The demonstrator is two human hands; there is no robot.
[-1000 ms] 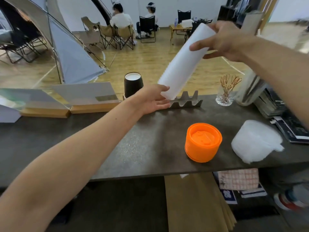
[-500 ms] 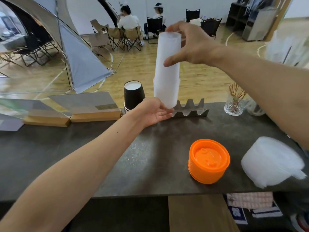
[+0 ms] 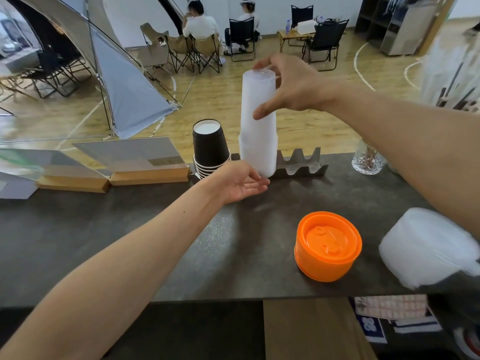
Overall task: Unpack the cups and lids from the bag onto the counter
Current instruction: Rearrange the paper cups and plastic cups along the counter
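Observation:
A tall stack of frosted white plastic cups [image 3: 257, 131] stands upright and upside down at the back of the dark counter [image 3: 130, 240]. My right hand [image 3: 288, 87] grips its top end. My left hand [image 3: 240, 184] lies palm up with its fingers under the stack's lower rim. To the left of it stands an upside-down stack of black paper cups [image 3: 210, 149]. A stack of orange lids [image 3: 327, 246] sits at the front right of the counter. Beside it lies a bundle of clear white lids in plastic wrap [image 3: 426, 252].
A zigzag metal holder [image 3: 301, 165] stands right behind the white cups. A glass jar [image 3: 367, 161] is at the back right; sign stands on wooden bases [image 3: 145, 165] line the back left. Beyond the counter are a tent, folding chairs and two seated people.
The white cup stack swung from a slant to upright, then came down toward the counter. My left hand opened out under its lower end.

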